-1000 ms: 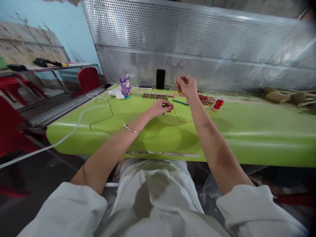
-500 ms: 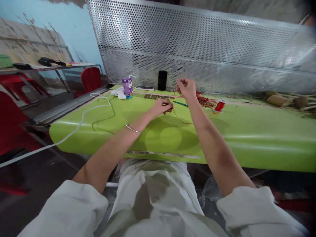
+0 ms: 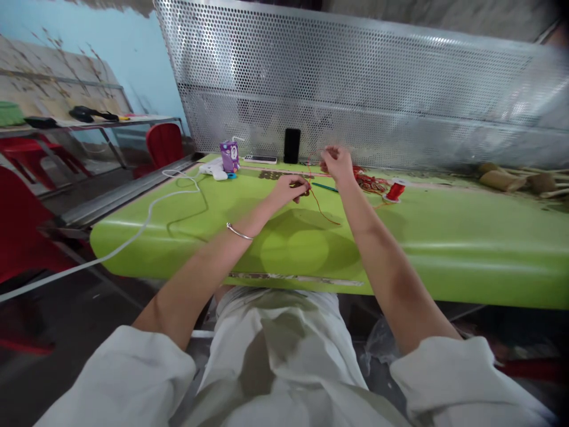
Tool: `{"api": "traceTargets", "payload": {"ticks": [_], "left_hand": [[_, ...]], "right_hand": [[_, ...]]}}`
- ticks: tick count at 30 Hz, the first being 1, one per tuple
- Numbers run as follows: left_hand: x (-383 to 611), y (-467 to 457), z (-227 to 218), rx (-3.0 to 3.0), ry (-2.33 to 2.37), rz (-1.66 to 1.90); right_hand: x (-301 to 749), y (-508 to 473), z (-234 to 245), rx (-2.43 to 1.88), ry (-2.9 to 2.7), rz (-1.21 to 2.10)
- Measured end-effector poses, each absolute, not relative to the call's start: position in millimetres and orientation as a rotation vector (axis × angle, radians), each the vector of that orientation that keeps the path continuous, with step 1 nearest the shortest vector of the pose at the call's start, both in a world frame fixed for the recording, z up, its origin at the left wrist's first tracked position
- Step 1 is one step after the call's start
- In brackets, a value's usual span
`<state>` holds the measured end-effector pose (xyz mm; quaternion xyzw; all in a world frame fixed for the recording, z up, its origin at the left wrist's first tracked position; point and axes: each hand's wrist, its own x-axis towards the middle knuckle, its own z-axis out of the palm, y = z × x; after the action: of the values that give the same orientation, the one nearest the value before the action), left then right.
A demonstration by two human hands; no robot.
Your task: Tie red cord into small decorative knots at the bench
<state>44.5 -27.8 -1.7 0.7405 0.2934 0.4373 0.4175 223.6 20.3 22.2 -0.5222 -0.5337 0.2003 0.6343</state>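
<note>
- Green table, 1: glossy top, near edge rounded.
- White cable, 1: trails off the table's left end.
- Left hand: fingers closed narrow around a small dark piece at mid-table.
- Red thread: loops from that piece onto the table, just right of the left hand.
- Right hand: farther back, raised, fingertips pinched shut; whether the thread reaches them cannot be told.
- Red spool, 1: upright, to the right.
- Purple carton and black phone: far edge, against the perforated metal panel.
</note>
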Motion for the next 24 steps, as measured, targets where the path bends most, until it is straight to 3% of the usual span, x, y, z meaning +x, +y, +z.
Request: {"api": "traceTargets", "payload": {"ticks": [10,24], "left_hand": [[44.2,-20.8,-3.1,1.794,0.682,1.286],[42.3,-14.8,-9.4,1.885,0.695,1.371]], "right_hand": [[209.1,-37.5,2.7,-1.071,-1.55,0.841],[198.4,-48.8,10.4,-1.116,-1.31,1.254]]}}
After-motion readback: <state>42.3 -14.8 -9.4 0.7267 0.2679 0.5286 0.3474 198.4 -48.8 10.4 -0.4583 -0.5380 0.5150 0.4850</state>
